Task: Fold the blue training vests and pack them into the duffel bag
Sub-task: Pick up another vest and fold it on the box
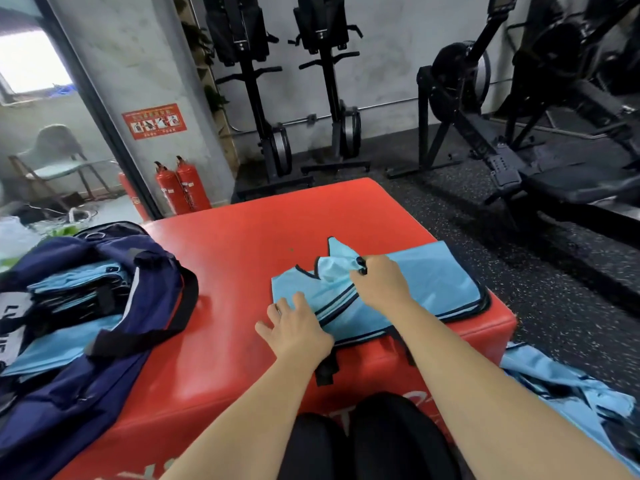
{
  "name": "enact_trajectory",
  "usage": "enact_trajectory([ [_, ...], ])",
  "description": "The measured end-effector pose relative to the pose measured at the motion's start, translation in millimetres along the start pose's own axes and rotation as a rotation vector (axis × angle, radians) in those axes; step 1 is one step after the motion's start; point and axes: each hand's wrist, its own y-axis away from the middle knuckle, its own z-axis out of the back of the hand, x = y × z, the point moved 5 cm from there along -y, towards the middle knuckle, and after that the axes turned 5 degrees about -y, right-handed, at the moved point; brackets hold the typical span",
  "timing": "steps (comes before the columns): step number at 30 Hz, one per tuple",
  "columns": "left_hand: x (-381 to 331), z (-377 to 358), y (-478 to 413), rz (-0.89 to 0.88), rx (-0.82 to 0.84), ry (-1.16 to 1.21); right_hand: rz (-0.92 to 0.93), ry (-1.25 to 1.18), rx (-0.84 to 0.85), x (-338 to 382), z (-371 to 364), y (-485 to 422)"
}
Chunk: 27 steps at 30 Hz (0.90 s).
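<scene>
While the left hand (294, 327) lies flat with fingers spread on the near-left corner of the light blue mesh training vest with dark trim (433, 278), the right hand (379, 285) is doing the actual holding. Its grip is tight, fingers curled in and pinching a bunched-up bit of the vest's shoulder strap end, lifted slightly off the rest of the fabric. The left one isn't gripping anything, it's just pressing down, with the thumb resting on the bare red surface beside the cloth. The vest is spread across the right half of the big red vinyl padded box (235, 258), and its right edge reaches right up to the box's edge. Over on the left end of the box sits the navy blue fabric duffel bag (69, 393), unzipped and gaping, well apart from the hands, with a stack of folded light blue vests (69, 285) already inside. Down on the black speckled rubber floor (519, 271), to the right of the box, there's a rumpled heap of light blue vests (568, 393). Further back, two red fire extinguishers (187, 188) stand by the wall, and black rowing machines (332, 98) are stored upright against it.
</scene>
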Motion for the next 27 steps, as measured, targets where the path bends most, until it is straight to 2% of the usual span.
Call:
enact_trajectory([
  [5,-29.3,9.7,2.6,-0.119,-0.102,-0.239,-0.070,0.044,-0.251,-57.3,75.2,-18.9],
  [9,-58.7,-8.1,11.8,-0.249,-0.126,-0.381,-0.291,0.175,-0.186,-129.4,86.9,-5.8],
  [13,-64.7,-35.1,8.4,-0.343,0.002,-0.359,-0.311,0.077,-0.170,-149.1,84.8,-6.4],
  [17,-64.3,-37.4,3.7,-0.376,0.169,-0.324,-0.315,-0.019,-0.260,-153.6,94.0,-8.9],
  [22,-67.2,-40.2,-1.1,-0.356,0.333,-0.270,-0.373,0.170,-0.297,-168.5,90.0,3.8],
  [25,-66.5,-40.3,-4.8,-0.370,0.442,-0.213,-0.397,0.147,-0.268,-165.4,91.6,5.0],
  [27,-64.3,-40.0,-8.9,-0.326,0.529,-0.070,-0.439,0.083,-0.233,-165.0,93.6,2.3],
])
